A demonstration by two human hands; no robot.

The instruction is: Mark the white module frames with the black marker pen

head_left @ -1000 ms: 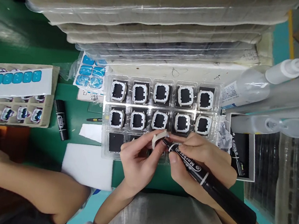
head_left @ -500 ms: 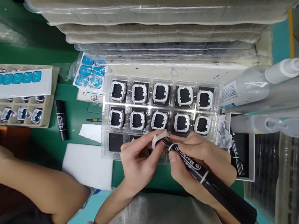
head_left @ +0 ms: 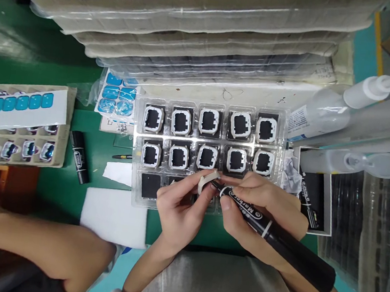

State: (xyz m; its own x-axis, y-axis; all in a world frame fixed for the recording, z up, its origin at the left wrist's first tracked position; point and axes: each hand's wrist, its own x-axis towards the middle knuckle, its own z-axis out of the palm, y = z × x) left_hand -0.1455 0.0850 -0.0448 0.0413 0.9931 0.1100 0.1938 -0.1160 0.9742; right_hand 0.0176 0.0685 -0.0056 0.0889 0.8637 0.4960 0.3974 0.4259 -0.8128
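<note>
Pinched between the fingers of my left hand (head_left: 182, 210) is a whitish watch case frame (head_left: 207, 180), held tilted on its edge. My right hand (head_left: 261, 211) grips a black marker (head_left: 260, 222) with white lettering. The marker's dark tip points at the inner side of the frame and seems to touch it; the exact contact is too small to tell. Beneath both hands lies a clear plastic tray (head_left: 195, 140), where several similar white frames (head_left: 209, 121) sit in two rows over black inserts. My hands cover much of the tray's front row.
Stacked trays (head_left: 201, 38) rise behind. A spray bottle (head_left: 327, 112) and an open box (head_left: 330, 200) stand at right. Leftward lie another marker (head_left: 80, 157), a white cloth (head_left: 115, 217), blue stickers (head_left: 111, 92) and a beige parts tray (head_left: 60, 148). A co-worker's arm (head_left: 44, 246) reaches in at lower left.
My hands, the frame and the marker stay almost in place. The co-worker's forearm has shifted slightly lower at the left.
</note>
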